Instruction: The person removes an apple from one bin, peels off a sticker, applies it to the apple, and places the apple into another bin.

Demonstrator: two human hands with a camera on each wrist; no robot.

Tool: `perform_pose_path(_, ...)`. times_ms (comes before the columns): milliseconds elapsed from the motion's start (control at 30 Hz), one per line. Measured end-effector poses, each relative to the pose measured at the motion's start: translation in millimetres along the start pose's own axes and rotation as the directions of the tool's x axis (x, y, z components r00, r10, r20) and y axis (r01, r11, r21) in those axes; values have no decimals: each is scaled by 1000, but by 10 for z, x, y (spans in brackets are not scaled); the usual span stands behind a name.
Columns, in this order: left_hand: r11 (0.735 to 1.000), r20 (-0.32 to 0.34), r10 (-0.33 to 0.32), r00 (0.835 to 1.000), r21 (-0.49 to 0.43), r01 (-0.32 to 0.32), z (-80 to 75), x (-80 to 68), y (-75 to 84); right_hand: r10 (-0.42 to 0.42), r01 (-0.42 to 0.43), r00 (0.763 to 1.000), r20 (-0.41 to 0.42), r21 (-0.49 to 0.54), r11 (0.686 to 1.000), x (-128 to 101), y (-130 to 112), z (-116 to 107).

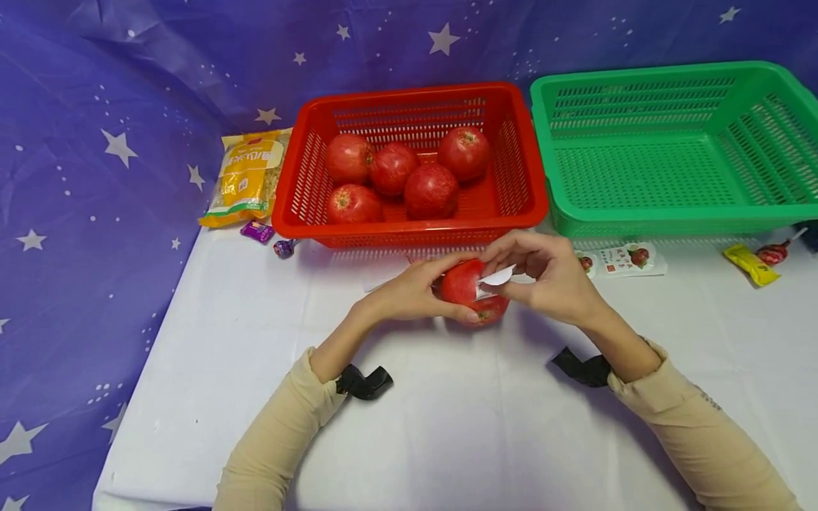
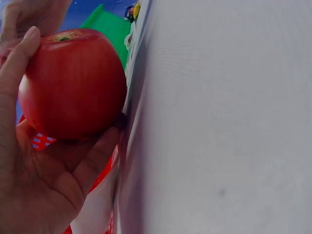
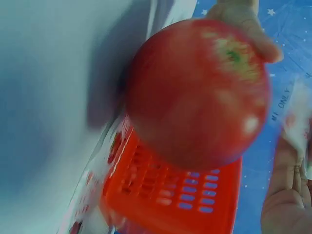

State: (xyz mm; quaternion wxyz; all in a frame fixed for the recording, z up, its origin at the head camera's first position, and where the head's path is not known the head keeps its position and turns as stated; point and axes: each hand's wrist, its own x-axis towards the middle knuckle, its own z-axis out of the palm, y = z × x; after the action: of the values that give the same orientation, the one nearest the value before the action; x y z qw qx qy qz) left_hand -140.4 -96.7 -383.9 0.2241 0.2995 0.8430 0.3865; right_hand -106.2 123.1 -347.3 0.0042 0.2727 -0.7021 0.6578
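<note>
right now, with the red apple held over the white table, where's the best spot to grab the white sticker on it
Pinch the free, lifted edge of the white paper sticker, coming from the right. It stands off the round red apple, so thumb and forefinger can close on it there, as the right hand does. The left hand cups the apple's far side, probably steadying it.

Two baskets are set side by side at the back of the bench (image 1: 447, 426): the left basket (image 1: 511, 206) holds five apples (image 1: 430, 190), the right basket (image 1: 671, 220) none. A snack bag (image 1: 248, 177) lies left of them.
</note>
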Motion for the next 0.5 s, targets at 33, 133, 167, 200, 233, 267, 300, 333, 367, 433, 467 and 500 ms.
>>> perform_pose_path(33,1000,2,3,1000,11,-3,-2,2,10,-4,4,1000,-6,38,999,0,-12,0)
perform_pose_path(133,999,6,10,1000,44,-10,-6,8,33,-7,6,1000,8,45,999,2,-41,2)
perform_pose_path(167,999,7,8,1000,52,-9,-7,11,40,2,-2,1000,23,2,1000,2,-45,4)
perform_pose_path(200,998,7,1,1000,57,-1,-7,13,44,15,-13,999,41,-57,998,2,-46,8)
perform_pose_path(233,998,9,-6,1000,60,5,-6,14,44,30,-23,998,59,-118,993,1,-45,12)
perform_pose_path(267,998,8,-16,1000,63,15,-5,15,45,44,-30,996,77,-177,984,1,-42,17)
perform_pose_path(300,998,7,-25,1000,63,24,-2,16,45,60,-38,994,91,-229,973,0,-39,20)
perform_pose_path(333,998,4,-26,1000,61,26,2,17,43,69,-40,992,102,-265,963,0,-36,23)
perform_pose_path(367,998,2,-31,1000,56,31,4,16,41,70,-36,992,107,-292,956,-1,-34,25)
perform_pose_path(433,999,-3,-25,1000,48,25,10,15,35,66,-27,992,108,-326,945,-4,-32,28)
perform_pose_path(467,999,-7,-18,1000,46,19,12,16,33,61,-21,992,109,-337,941,-7,-29,28)
perform_pose_path(500,999,-10,-11,1000,45,12,14,15,30,55,-14,992,111,-346,938,-8,-26,29)
